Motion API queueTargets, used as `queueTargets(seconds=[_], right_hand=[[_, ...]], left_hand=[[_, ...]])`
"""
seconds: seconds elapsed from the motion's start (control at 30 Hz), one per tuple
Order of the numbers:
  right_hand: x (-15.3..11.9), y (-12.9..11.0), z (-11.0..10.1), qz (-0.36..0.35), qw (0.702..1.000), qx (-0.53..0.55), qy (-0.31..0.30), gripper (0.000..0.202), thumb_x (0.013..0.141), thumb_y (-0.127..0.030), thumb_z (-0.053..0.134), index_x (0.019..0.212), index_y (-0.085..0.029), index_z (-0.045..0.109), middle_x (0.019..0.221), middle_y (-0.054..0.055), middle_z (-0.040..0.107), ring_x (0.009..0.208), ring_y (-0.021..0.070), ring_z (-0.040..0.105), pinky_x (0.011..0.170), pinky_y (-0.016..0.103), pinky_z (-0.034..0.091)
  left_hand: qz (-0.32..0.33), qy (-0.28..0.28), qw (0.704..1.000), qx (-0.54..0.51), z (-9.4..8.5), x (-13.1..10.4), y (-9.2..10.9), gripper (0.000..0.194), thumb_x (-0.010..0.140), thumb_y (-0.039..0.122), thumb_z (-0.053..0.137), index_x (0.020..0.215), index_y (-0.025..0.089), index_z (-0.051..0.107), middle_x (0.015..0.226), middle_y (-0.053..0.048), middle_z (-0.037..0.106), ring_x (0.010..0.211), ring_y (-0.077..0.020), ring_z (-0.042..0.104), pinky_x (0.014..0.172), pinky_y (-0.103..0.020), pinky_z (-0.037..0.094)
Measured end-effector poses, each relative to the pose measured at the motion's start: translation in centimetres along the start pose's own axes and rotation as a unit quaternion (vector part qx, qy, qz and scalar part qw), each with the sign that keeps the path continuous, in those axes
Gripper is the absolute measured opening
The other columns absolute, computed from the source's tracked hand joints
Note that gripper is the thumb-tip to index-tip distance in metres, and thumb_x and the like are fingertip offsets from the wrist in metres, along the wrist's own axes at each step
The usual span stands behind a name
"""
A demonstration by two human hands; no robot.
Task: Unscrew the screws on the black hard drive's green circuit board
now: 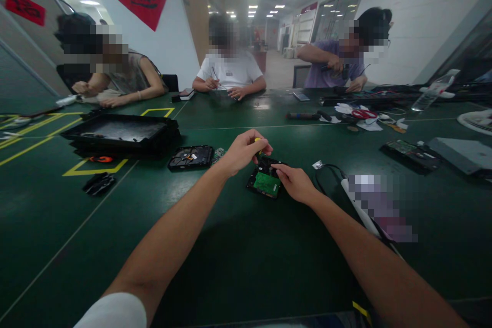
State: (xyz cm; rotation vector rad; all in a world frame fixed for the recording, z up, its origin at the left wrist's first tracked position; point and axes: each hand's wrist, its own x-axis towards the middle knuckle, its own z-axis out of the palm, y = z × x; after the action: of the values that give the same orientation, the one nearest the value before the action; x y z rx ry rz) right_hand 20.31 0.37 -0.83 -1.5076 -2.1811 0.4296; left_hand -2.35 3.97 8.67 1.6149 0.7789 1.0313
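On the green table in front of me lies a black hard drive (267,184) with its green circuit board facing up. My left hand (244,151) is closed around a screwdriver (259,144) with a yellow handle, held over the far part of the drive. Its tip is too small to make out. My right hand (298,183) grips the drive's right side, fingers closed and fingertips reaching onto its black casing. Left of the drive are another opened hard drive (191,157) and a small heap of loose bits (219,156).
Stacked black trays (123,133) stand at the left, near a crumpled black piece (99,183). A white power strip (359,207) with a cable lies at the right. Beyond it are another drive (409,156), a grey metal box (463,155) and a bottle (434,92). Several people sit across the table.
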Motion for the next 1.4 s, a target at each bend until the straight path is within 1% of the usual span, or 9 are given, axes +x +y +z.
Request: queueTargets(seconds=[0.13, 0.33, 0.43, 0.53, 0.67, 0.83, 0.97, 1.1, 1.4], right_hand=[[0.1, 0.2, -0.1, 0.011, 1.000, 0.018, -0.002, 0.042, 0.109, -0.036, 0.045, 0.145, -0.029, 0.064, 0.108, 0.006, 0.078, 0.078, 0.0187, 0.067, 0.069, 0.029, 0.043], [0.1, 0.7, -1.0, -0.014, 0.996, 0.073, -0.043, 0.047, 0.104, -0.032, 0.052, 0.149, -0.021, 0.058, 0.076, -0.002, 0.067, 0.067, 0.0156, 0.058, 0.066, 0.029, 0.040], [0.0, 0.8, -1.1, -0.012, 0.996, 0.078, -0.050, 0.047, 0.102, -0.029, 0.056, 0.148, -0.021, 0.059, 0.079, -0.002, 0.066, 0.070, 0.0149, 0.060, 0.068, 0.029, 0.040], [0.0, 0.9, -1.0, -0.012, 0.996, 0.071, -0.050, 0.046, 0.101, -0.028, 0.057, 0.146, -0.021, 0.059, 0.080, -0.002, 0.065, 0.070, 0.0145, 0.059, 0.068, 0.029, 0.040], [0.0, 0.8, -0.9, -0.007, 0.996, 0.071, -0.049, 0.047, 0.101, -0.028, 0.057, 0.147, -0.021, 0.058, 0.081, -0.002, 0.065, 0.071, 0.0149, 0.060, 0.068, 0.029, 0.040], [-0.1, 0.4, -1.0, 0.011, 0.995, 0.093, -0.040, 0.044, 0.106, -0.033, 0.049, 0.148, -0.020, 0.055, 0.083, -0.001, 0.067, 0.070, 0.0152, 0.060, 0.066, 0.029, 0.040], [-0.1, 0.0, -0.9, 0.040, 0.996, 0.079, -0.013, 0.042, 0.107, -0.038, 0.048, 0.144, -0.020, 0.057, 0.086, 0.001, 0.071, 0.071, 0.0162, 0.062, 0.066, 0.029, 0.040], [0.0, -0.2, -0.7, 0.044, 0.997, 0.064, 0.014, 0.040, 0.107, -0.039, 0.051, 0.140, -0.019, 0.059, 0.086, 0.002, 0.072, 0.074, 0.0173, 0.064, 0.068, 0.030, 0.042], [0.0, -0.2, -0.5, 0.047, 0.997, 0.053, 0.023, 0.039, 0.105, -0.037, 0.053, 0.138, -0.020, 0.061, 0.082, 0.001, 0.071, 0.071, 0.0174, 0.063, 0.064, 0.029, 0.040]], left_hand=[[0.011, 0.001, 1.000, 0.001, -0.2, 0.0, 0.0, 0.025, 0.095, 0.045, 0.065, 0.097, 0.020, 0.062, 0.082, -0.003, 0.068, 0.076, -0.0147, 0.066, 0.056, -0.021, 0.047], [-0.016, 0.002, 0.999, -0.037, -0.7, 0.4, -0.4, 0.030, 0.097, 0.048, 0.059, 0.089, 0.019, 0.064, 0.078, -0.003, 0.063, 0.075, -0.0162, 0.065, 0.053, -0.021, 0.046], [-0.033, -0.009, 0.996, -0.085, -1.0, 0.6, -0.8, 0.029, 0.096, 0.044, 0.054, 0.091, 0.018, 0.066, 0.081, -0.005, 0.065, 0.077, -0.0187, 0.066, 0.054, -0.024, 0.049], [-0.042, -0.019, 0.993, -0.107, -1.2, 0.6, -0.7, 0.028, 0.095, 0.042, 0.055, 0.095, 0.017, 0.068, 0.085, -0.007, 0.067, 0.080, -0.0198, 0.067, 0.057, -0.026, 0.052], [-0.045, -0.016, 0.995, -0.088, -1.1, 0.2, 0.1, 0.028, 0.096, 0.042, 0.060, 0.096, 0.016, 0.070, 0.091, -0.009, 0.069, 0.085, -0.0199, 0.068, 0.061, -0.026, 0.055], [-0.039, -0.001, 0.999, -0.037, -1.0, 0.1, 0.8, 0.030, 0.096, 0.043, 0.062, 0.094, 0.016, 0.072, 0.096, -0.011, 0.073, 0.087, -0.0198, 0.068, 0.055, -0.022, 0.051], [-0.028, 0.012, 0.999, -0.010, -1.2, 0.2, 0.7, 0.029, 0.093, 0.043, 0.064, 0.092, 0.016, 0.074, 0.095, -0.011, 0.074, 0.086, -0.0194, 0.068, 0.055, -0.022, 0.050], [-0.028, 0.011, 1.000, -0.009, -1.4, 0.3, 0.5, 0.030, 0.094, 0.043, 0.063, 0.093, 0.016, 0.073, 0.097, -0.011, 0.075, 0.088, -0.0199, 0.070, 0.058, -0.023, 0.052], [-0.010, 0.000, 1.000, -0.013, -1.6, 0.4, 0.1, 0.028, 0.096, 0.043, 0.063, 0.099, 0.016, 0.072, 0.099, -0.011, 0.075, 0.089, -0.0192, 0.071, 0.056, -0.021, 0.051]])
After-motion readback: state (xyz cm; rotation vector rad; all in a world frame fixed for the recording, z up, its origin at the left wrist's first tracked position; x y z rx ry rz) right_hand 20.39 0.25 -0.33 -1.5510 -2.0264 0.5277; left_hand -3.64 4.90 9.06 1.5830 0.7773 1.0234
